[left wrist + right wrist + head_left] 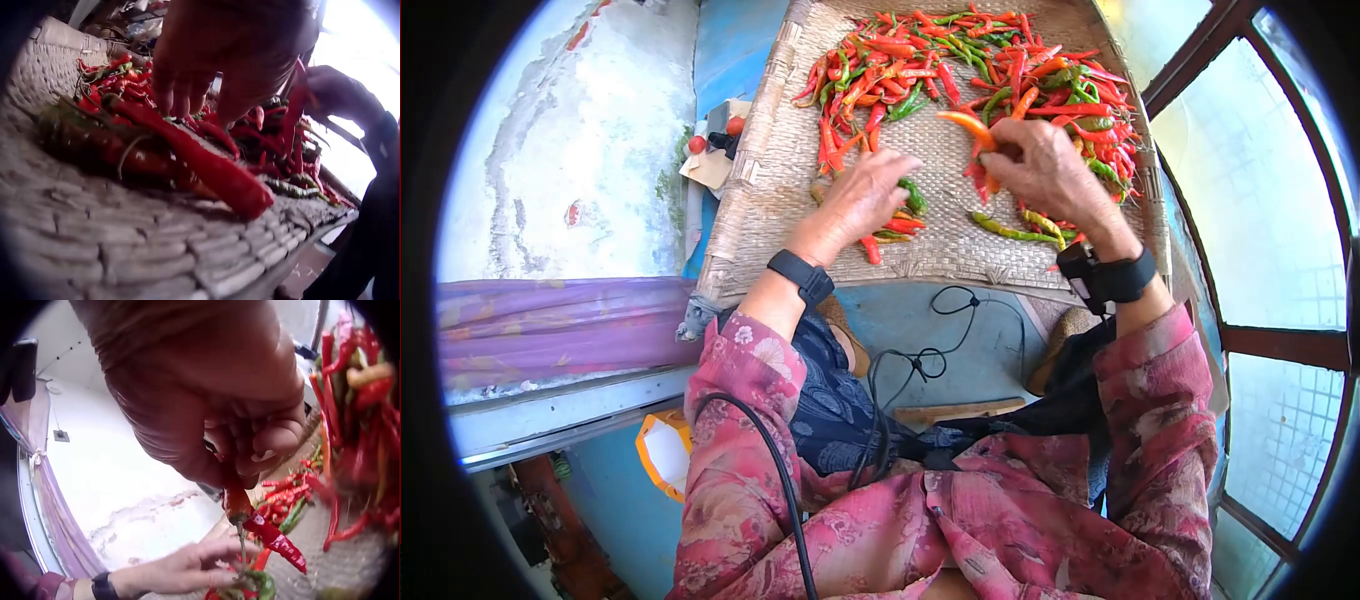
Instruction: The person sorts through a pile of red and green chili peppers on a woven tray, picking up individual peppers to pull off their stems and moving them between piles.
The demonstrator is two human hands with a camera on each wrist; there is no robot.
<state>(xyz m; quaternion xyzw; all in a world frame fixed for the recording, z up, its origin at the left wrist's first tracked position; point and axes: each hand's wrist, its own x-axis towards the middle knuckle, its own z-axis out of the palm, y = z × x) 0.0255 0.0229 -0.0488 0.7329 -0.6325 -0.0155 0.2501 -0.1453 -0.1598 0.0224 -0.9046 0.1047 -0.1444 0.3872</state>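
Note:
My right hand (1048,168) pinches chili peppers over the middle of a woven tray (940,150). An orange chili (966,125) sticks out to the left of its fingers in the head view. Below the fingertips in the right wrist view, an orange-red chili (236,503) hangs stem down, with a red chili (278,542) beside it. My left hand (868,192) is over the tray's near left part, fingers relaxed and holding nothing. Under it lies a small group of chilies, including a green one (914,197) and a red one (200,162).
A large heap of red and green chilies (1100,120) fills the tray's right side, another pile (880,75) the far left. Several greenish chilies (1012,228) lie near the front edge. Windows (1260,180) stand on the right; a black cable (925,365) hangs below the tray.

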